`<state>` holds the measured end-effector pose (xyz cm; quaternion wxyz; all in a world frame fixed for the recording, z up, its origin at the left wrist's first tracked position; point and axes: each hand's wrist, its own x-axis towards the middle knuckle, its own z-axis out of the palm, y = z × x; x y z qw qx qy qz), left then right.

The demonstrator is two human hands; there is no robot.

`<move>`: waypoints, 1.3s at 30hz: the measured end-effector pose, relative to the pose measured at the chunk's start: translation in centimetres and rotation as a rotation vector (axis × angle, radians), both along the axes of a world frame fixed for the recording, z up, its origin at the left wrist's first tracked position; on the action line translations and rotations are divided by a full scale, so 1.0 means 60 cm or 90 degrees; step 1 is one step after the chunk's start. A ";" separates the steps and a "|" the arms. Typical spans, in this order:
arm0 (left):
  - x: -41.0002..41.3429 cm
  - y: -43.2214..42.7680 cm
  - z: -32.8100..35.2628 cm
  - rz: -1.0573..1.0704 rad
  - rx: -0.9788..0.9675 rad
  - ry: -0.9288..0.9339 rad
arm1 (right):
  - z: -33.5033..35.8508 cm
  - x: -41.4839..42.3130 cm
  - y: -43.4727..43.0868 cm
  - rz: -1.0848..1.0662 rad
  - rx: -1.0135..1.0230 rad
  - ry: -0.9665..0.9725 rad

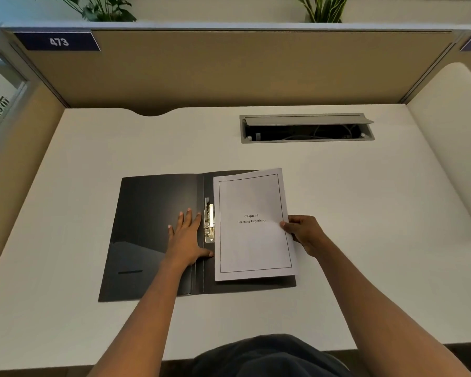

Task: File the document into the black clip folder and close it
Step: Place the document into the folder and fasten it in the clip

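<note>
The black clip folder [147, 227] lies open and flat on the white desk. Its metal clip [209, 223] runs along the spine side of the right half. A white document [252, 224], titled "Chapter 6 Learning Experience", rests on the right half, slightly tilted, its left edge beside the clip. My left hand [186, 239] lies flat with fingers spread on the left cover, its thumb near the clip's lower end. My right hand [305, 232] pinches the document's right edge at mid-height.
The white desk [365, 213] is enclosed by beige partition walls. An open grey cable tray [306, 127] is set into the desk at the back right. Plants stand behind the partition. My dark-clothed body is at the front edge.
</note>
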<state>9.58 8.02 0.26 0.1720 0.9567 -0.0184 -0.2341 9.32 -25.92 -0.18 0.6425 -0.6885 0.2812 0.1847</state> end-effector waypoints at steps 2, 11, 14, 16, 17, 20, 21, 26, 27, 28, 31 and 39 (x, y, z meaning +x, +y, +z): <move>0.000 0.000 0.000 -0.001 0.003 0.001 | -0.001 0.000 0.005 0.007 -0.008 0.007; 0.003 0.001 0.010 0.001 -0.015 0.015 | -0.007 0.009 0.030 0.020 -0.067 0.027; 0.003 0.001 0.010 0.002 -0.011 0.016 | -0.007 0.010 0.036 0.041 -0.129 0.035; 0.004 0.001 0.009 0.002 -0.008 0.015 | -0.009 0.010 0.039 0.056 -0.166 0.030; 0.005 0.000 0.009 0.004 -0.007 0.015 | -0.006 0.010 0.043 0.060 -0.181 0.021; 0.009 -0.004 0.011 0.027 -0.013 -0.001 | 0.005 0.009 0.053 0.054 -0.225 -0.013; 0.011 -0.007 0.013 0.046 -0.018 -0.020 | 0.007 0.009 0.057 0.052 -0.235 -0.021; 0.034 -0.027 0.023 0.203 -0.098 -0.181 | 0.011 0.011 0.073 0.120 -0.382 -0.039; 0.041 -0.033 0.029 0.221 -0.117 -0.204 | 0.011 0.010 0.075 0.132 -0.408 -0.047; 0.051 -0.040 0.035 0.230 -0.133 -0.220 | 0.014 0.008 0.076 0.136 -0.427 -0.051; 0.086 -0.059 0.052 0.245 -0.182 -0.215 | 0.015 0.005 0.077 0.142 -0.453 -0.043; 0.185 -0.068 0.029 0.173 -0.207 -0.134 | 0.023 0.001 0.079 0.132 -0.415 -0.052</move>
